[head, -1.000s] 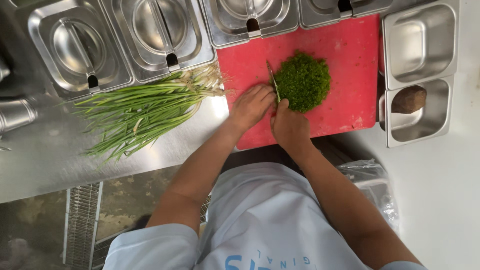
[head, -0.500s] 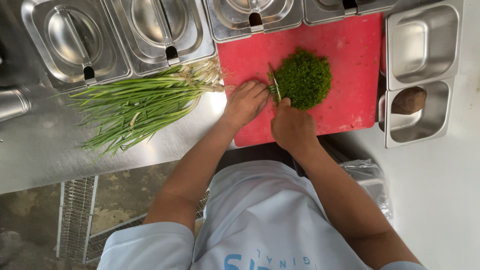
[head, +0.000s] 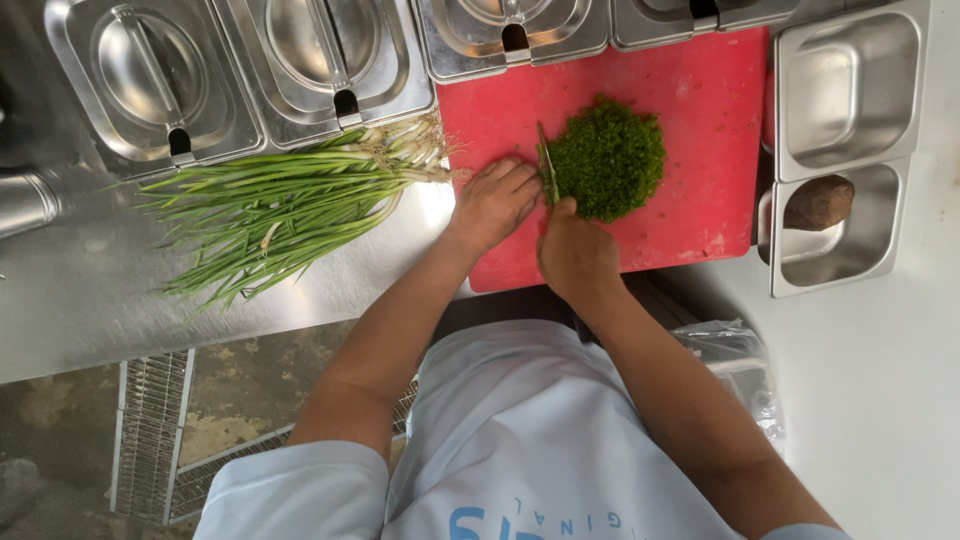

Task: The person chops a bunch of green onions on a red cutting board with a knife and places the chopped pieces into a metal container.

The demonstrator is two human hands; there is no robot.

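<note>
Gripping knife (head: 546, 165) in right hand (head: 575, 255) | left hand (head: 495, 200) flat beside | chopped greens (head: 607, 157) just right of blade

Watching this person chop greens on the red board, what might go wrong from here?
The left hand rests flat right beside the knife blade, so its fingers could get nicked. The mound of finely chopped greens may scatter across the red plastic cutting board. The loose bunch of long green onions on the steel counter lies near the front edge; stalks might slide off.

One package only — a clear plastic bag (head: 735, 365), crumpled, low beside the person's right arm.
</note>
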